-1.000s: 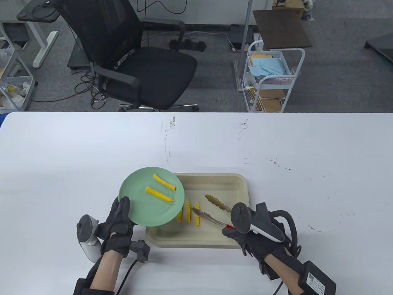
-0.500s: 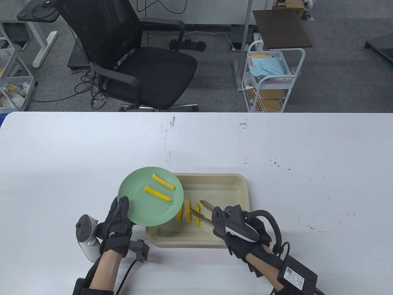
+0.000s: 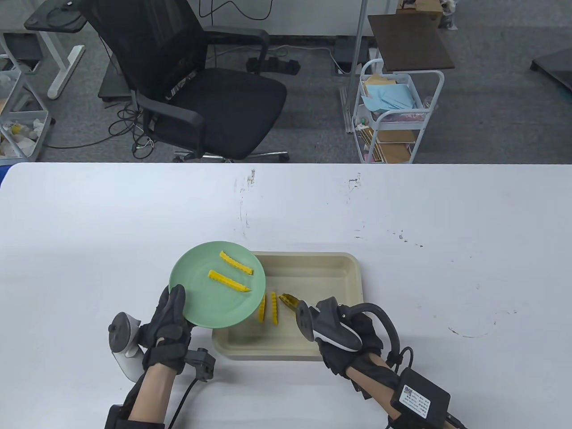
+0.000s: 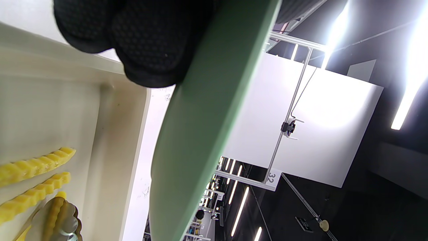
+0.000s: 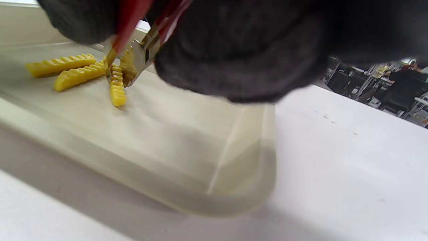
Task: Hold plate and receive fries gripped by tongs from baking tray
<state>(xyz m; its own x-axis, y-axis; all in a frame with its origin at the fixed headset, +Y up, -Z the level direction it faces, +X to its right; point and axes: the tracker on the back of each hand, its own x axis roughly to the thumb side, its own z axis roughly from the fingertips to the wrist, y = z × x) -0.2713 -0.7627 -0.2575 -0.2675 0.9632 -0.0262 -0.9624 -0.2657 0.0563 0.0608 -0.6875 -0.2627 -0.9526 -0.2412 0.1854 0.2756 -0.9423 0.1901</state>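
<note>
My left hand grips the near-left rim of a green plate and holds it above the left end of the beige baking tray. Two crinkle fries lie on the plate. My right hand grips red-handled metal tongs. In the right wrist view the tongs are closed on one yellow fry in the tray. Two more fries lie in the tray beside it. The left wrist view shows the plate's underside and my fingertips under it.
The white table spreads wide around the tray. A black office chair and a white cart stand beyond its far edge. A black cable box hangs at my right wrist.
My right hand moved left and the tongs went from open over the tray to closed on the rightmost fry. The plate shifted slightly left.
</note>
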